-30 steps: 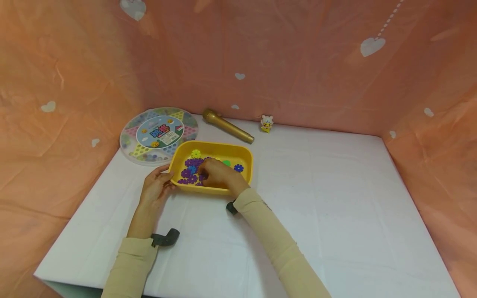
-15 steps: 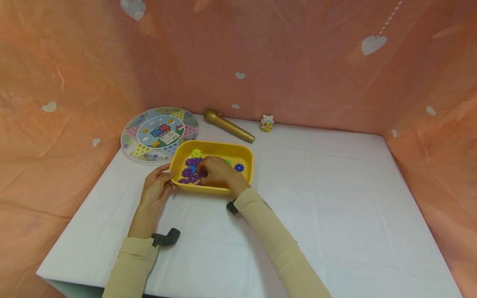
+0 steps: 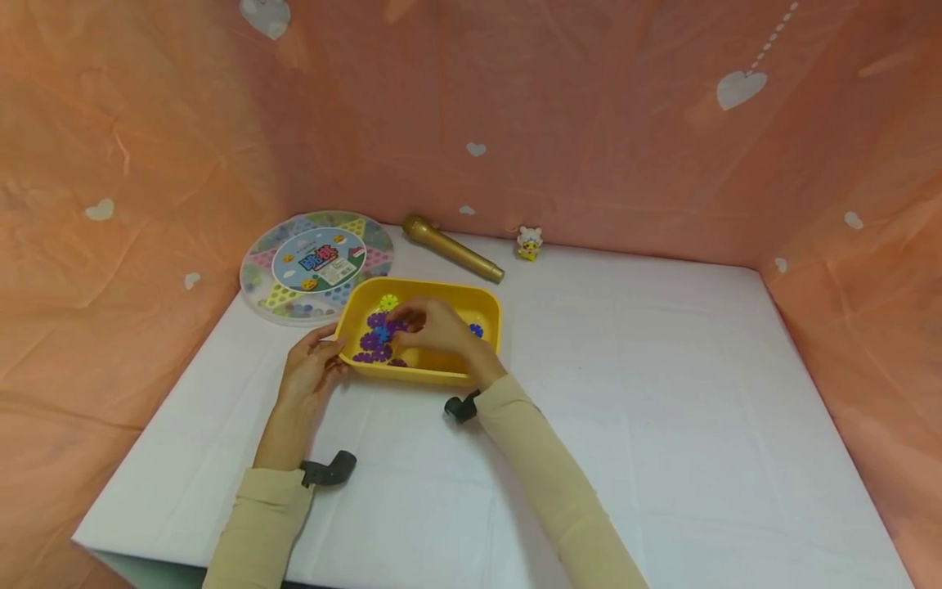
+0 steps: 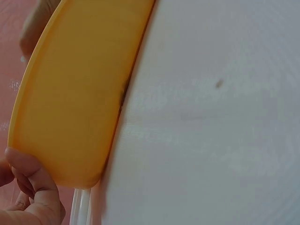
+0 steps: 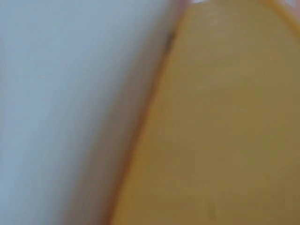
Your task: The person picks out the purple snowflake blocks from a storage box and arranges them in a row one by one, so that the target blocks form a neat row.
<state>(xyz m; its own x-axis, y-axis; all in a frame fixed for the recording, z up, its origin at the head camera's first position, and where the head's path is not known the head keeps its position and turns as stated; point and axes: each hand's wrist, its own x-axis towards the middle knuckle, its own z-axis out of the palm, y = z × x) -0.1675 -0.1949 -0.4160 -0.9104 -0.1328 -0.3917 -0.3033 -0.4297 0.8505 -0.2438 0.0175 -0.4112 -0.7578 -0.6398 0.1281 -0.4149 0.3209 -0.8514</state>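
Just beside right fingers (image 3: 412,305): purple discs (image 3: 370,341), inside yellow tray (image 3: 412,375).

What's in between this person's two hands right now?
Between the left hand and the right hand, the head view shows part of the yellow tray, with purple discs and a blue disc in it.

The right hand (image 3: 441,329) has shifted rightward over the yellow tray (image 3: 415,375), thumb and forefinger now wider apart; it conceals the green disc and partly covers the dark-blue snowflake disc (image 3: 477,330).
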